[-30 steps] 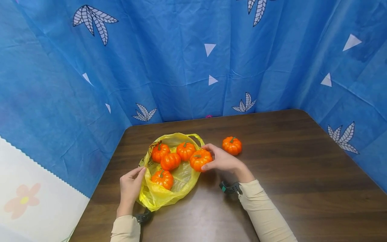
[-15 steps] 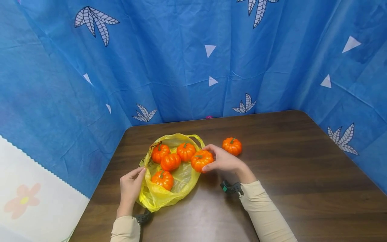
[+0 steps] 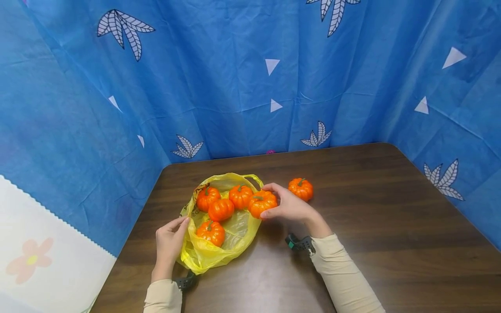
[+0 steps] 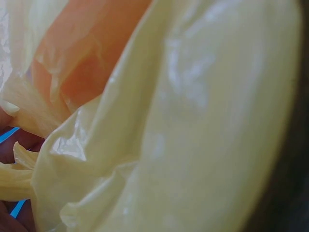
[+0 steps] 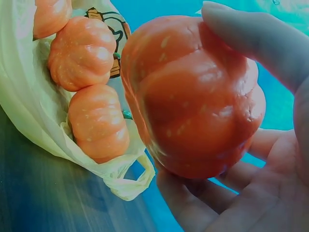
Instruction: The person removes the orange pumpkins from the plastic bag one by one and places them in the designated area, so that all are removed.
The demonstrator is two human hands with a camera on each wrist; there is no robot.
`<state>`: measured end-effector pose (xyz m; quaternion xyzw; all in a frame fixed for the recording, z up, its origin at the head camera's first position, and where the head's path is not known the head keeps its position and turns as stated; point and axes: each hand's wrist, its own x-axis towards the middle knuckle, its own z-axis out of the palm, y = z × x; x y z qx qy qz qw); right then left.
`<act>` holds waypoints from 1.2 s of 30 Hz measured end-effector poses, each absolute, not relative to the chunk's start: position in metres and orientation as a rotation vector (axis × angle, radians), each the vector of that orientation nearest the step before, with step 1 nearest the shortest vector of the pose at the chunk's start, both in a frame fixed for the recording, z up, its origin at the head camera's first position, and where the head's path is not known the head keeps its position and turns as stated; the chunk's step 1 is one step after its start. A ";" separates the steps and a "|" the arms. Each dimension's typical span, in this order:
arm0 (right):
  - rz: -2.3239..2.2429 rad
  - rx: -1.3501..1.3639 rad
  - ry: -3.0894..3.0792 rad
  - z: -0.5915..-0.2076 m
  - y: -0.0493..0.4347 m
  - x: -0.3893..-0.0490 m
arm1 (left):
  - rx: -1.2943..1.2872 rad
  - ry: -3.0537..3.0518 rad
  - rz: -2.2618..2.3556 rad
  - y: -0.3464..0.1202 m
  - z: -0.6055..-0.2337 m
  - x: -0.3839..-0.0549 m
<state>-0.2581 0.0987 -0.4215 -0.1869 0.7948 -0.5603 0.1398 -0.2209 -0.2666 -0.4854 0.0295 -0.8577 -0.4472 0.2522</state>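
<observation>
1. The left hand (image 3: 169,243) pinches the left edge of the bag (image 3: 209,259) between thumb and finger; the tips are pressed together on the thin yellow film.
2. The right hand (image 3: 289,204) grips one pumpkin (image 3: 262,204). The view from the right wrist shows the thumb on one side of it and the fingers curled on the other side.
3. This pumpkin is at the right edge of the bag, and in the head view it covers a part of this edge. Whether it touches the film, I cannot tell.
4. The bag is on the table (image 3: 375,195), with its mouth turned up. It has dark print on the film and one loop handle (image 3: 255,177) at the far right side.
5. Inside the bag are four more pumpkins: one at the far left (image 3: 207,198), one in the middle (image 3: 221,209), one at the far right (image 3: 240,196) and one nearest to the person (image 3: 210,233).
6. One other pumpkin (image 3: 301,189) rests on the table, to the right of the bag and just beyond the right hand.
7. Both arms wear pale sleeves (image 3: 344,274), and each wrist has a dark strap (image 3: 299,243).
8. Behind the table hangs a blue curtain (image 3: 235,65) with leaves and white triangles.
9. At the left there is a white cloth (image 3: 58,248) with a flower (image 3: 30,259).
</observation>
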 end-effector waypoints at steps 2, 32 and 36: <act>-1.628 -0.528 2.300 -0.421 0.099 -0.258 | 0.075 -2.332 -1.214 -0.267 -0.486 -0.221; -1.707 -0.458 2.344 -0.408 0.109 -0.254 | 0.079 -2.328 -1.252 -0.266 -0.485 -0.220; -1.702 -0.471 2.374 -0.406 0.111 -0.254 | 0.078 -2.329 -1.248 -0.266 -0.484 -0.220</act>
